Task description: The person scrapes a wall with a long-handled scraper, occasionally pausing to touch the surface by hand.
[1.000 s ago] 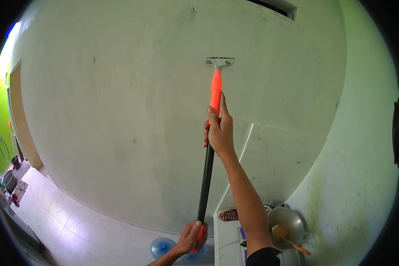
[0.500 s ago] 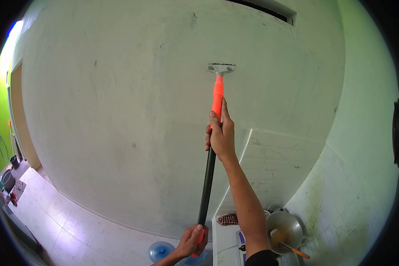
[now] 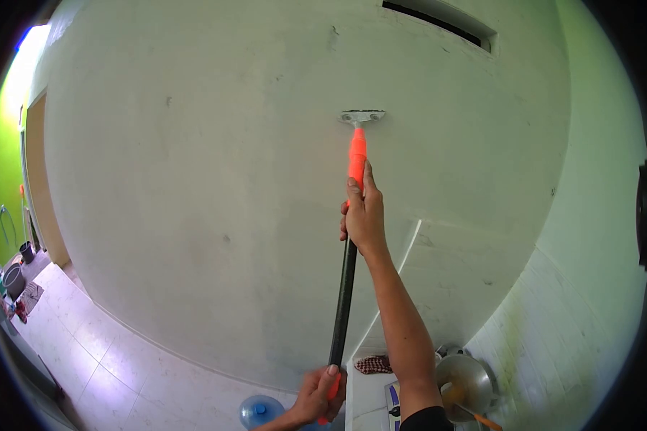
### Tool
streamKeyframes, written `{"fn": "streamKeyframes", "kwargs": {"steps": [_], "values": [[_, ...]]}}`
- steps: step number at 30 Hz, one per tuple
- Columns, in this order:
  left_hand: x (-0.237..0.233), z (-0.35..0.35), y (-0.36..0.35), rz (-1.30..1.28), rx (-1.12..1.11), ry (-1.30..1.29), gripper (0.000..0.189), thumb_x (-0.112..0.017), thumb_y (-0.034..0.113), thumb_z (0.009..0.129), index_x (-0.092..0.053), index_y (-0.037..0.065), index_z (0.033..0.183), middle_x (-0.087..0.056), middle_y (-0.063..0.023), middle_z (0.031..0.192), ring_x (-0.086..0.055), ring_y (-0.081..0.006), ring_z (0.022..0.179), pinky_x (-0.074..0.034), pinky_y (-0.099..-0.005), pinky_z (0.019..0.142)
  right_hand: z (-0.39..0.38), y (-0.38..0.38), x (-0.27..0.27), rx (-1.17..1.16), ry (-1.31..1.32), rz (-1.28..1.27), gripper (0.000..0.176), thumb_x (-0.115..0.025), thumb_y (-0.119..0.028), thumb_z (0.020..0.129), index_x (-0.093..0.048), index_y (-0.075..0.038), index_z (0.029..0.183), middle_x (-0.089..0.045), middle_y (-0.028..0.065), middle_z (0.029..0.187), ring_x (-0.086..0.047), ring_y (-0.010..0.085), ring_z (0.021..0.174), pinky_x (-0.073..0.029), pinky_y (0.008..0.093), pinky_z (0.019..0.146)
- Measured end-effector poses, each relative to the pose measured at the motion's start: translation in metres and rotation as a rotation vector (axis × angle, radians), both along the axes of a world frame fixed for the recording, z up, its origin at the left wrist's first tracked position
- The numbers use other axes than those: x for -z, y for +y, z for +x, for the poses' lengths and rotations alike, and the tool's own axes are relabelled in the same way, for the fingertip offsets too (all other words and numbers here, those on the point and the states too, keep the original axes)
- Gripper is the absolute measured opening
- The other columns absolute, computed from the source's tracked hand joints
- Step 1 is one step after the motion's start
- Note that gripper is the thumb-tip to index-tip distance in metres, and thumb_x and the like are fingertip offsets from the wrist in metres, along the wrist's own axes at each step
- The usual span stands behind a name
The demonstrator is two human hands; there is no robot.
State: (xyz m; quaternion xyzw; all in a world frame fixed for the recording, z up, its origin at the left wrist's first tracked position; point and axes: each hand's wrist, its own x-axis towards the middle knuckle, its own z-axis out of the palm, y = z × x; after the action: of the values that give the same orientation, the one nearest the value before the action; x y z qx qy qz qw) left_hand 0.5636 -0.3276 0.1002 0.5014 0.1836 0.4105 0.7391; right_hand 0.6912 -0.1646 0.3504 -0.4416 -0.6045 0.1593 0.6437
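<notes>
Both of my hands are wrapped around a long-handled scraper (image 3: 344,287) that stands nearly upright, leaning a little to the right. Its wide metal head (image 3: 363,116) overlaps the pale wall in this view. My right hand (image 3: 365,215) grips the upper part, where the orange neck meets the black pole, with a finger stretched up along the orange. Lower down, my left hand (image 3: 320,395) is closed around the orange end grip. A blue water jug (image 3: 259,411) stands on the floor just left of that hand.
A counter at lower right holds a stove (image 3: 393,399), a checkered cloth (image 3: 373,365) and a wok (image 3: 469,381) with an orange-handled utensil in it. A narrow opening (image 3: 438,25) cuts the upper wall. Buckets (image 3: 13,280) sit near the doorway at far left.
The view has turned slightly, so the wall and counter appear farther right and lower. Against the wall marks, the scraper head has shifted a little left. Both hands keep their hold.
</notes>
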Motion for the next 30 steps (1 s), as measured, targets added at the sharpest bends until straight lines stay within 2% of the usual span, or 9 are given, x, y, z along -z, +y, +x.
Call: {"fn": "streamKeyframes", "kwargs": {"steps": [1, 4, 5, 8, 11, 14, 18, 22, 30], "values": [[-0.002, 0.001, -0.002, -0.015, -0.003, 0.006, 0.054, -0.031, 0.049, 0.114, -0.046, 0.004, 0.089, -0.041, -0.0023, 0.053, -0.040, -0.0125, 0.034, -0.035, -0.0282, 0.033, 0.001, 0.000, -0.002, 0.012, 0.005, -0.010, 0.063, -0.043, -0.025, 0.112, -0.017, -0.013, 0.167, -0.047, 0.0032, 0.066, -0.044, 0.0118, 0.039, -0.042, 0.0301, 0.034], [-0.045, -0.003, -0.011, 0.059, -0.030, -0.086, 0.061, -0.038, 0.059, 0.110, -0.041, 0.010, 0.074, -0.040, -0.0023, 0.053, -0.037, -0.0145, 0.030, -0.031, -0.0295, 0.027, -0.001, 0.004, -0.021, 0.043, -0.019, 0.055, 0.059, -0.042, -0.021, 0.110, -0.024, -0.010, 0.166, -0.048, 0.0037, 0.066, -0.044, 0.0120, 0.038, -0.042, 0.0304, 0.033], [-0.061, -0.013, -0.004, -0.062, 0.045, -0.145, 0.054, -0.052, 0.044, 0.110, -0.059, 0.001, 0.077, -0.052, -0.0032, 0.059, -0.047, -0.0137, 0.040, -0.039, -0.0275, 0.037, -0.002, 0.009, -0.035, 0.054, -0.042, 0.084, 0.058, -0.042, -0.020, 0.110, -0.026, -0.009, 0.165, -0.048, 0.0038, 0.065, -0.045, 0.0120, 0.038, -0.042, 0.0304, 0.033], [-0.106, -0.019, 0.025, -0.031, 0.143, -0.088, 0.053, -0.031, 0.050, 0.114, -0.045, 0.005, 0.091, -0.038, -0.0013, 0.054, -0.037, -0.0114, 0.034, -0.035, -0.0279, 0.033, -0.010, 0.033, -0.089, 0.085, -0.078, 0.149, 0.057, -0.044, -0.019, 0.107, -0.033, -0.008, 0.162, -0.050, 0.0044, 0.064, -0.047, 0.0125, 0.039, -0.043, 0.0312, 0.033], [-0.153, -0.023, 0.031, -0.047, 0.250, -0.192, 0.051, -0.031, 0.054, 0.112, -0.043, 0.007, 0.097, -0.038, -0.0020, 0.054, -0.034, -0.0122, 0.034, -0.033, -0.0287, 0.033, -0.019, 0.037, -0.144, 0.096, -0.086, 0.103, 0.053, -0.045, -0.019, 0.106, -0.039, -0.006, 0.158, -0.049, 0.0038, 0.064, -0.048, 0.0129, 0.041, -0.045, 0.0320, 0.036], [-0.170, -0.024, 0.028, -0.068, 0.270, -0.239, 0.052, -0.032, 0.055, 0.112, -0.042, 0.007, 0.096, -0.035, -0.0013, 0.054, -0.033, -0.0124, 0.034, -0.032, -0.0287, 0.033, -0.022, 0.038, -0.154, 0.121, -0.075, 0.067, 0.051, -0.044, -0.019, 0.107, -0.040, -0.007, 0.156, -0.049, 0.0032, 0.064, -0.047, 0.0129, 0.042, -0.046, 0.0324, 0.037], [-0.135, -0.024, 0.035, -0.030, 0.162, -0.141, 0.052, -0.034, 0.055, 0.112, -0.043, 0.007, 0.094, -0.036, -0.0006, 0.054, -0.034, -0.0112, 0.035, -0.033, -0.0280, 0.033, -0.026, 0.035, -0.120, 0.103, -0.120, 0.124, 0.050, -0.043, -0.019, 0.108, -0.038, -0.006, 0.156, -0.049, 0.0029, 0.065, -0.046, 0.0126, 0.042, -0.046, 0.0320, 0.038], [-0.077, -0.024, 0.046, -0.032, 0.088, -0.095, 0.050, -0.036, 0.052, 0.113, -0.045, 0.007, 0.092, -0.038, 0.0004, 0.055, -0.034, -0.0092, 0.037, -0.033, -0.0270, 0.033, -0.031, 0.035, -0.077, 0.157, -0.151, 0.045, 0.060, -0.039, -0.018, 0.110, -0.019, -0.003, 0.165, -0.052, 0.0053, 0.064, -0.052, 0.0155, 0.044, -0.049, 0.0327, 0.038], [-0.039, -0.036, 0.064, -0.006, 0.031, -0.062, 0.049, -0.036, 0.050, 0.113, -0.048, 0.007, 0.093, -0.041, 0.0004, 0.055, -0.035, -0.0090, 0.036, -0.033, -0.0268, 0.033, -0.041, 0.043, -0.046, 0.134, -0.131, 0.029, 0.062, -0.037, -0.021, 0.111, -0.012, 0.000, 0.165, -0.050, 0.0039, 0.063, -0.049, 0.0142, 0.041, -0.049, 0.0323, 0.036]]}}
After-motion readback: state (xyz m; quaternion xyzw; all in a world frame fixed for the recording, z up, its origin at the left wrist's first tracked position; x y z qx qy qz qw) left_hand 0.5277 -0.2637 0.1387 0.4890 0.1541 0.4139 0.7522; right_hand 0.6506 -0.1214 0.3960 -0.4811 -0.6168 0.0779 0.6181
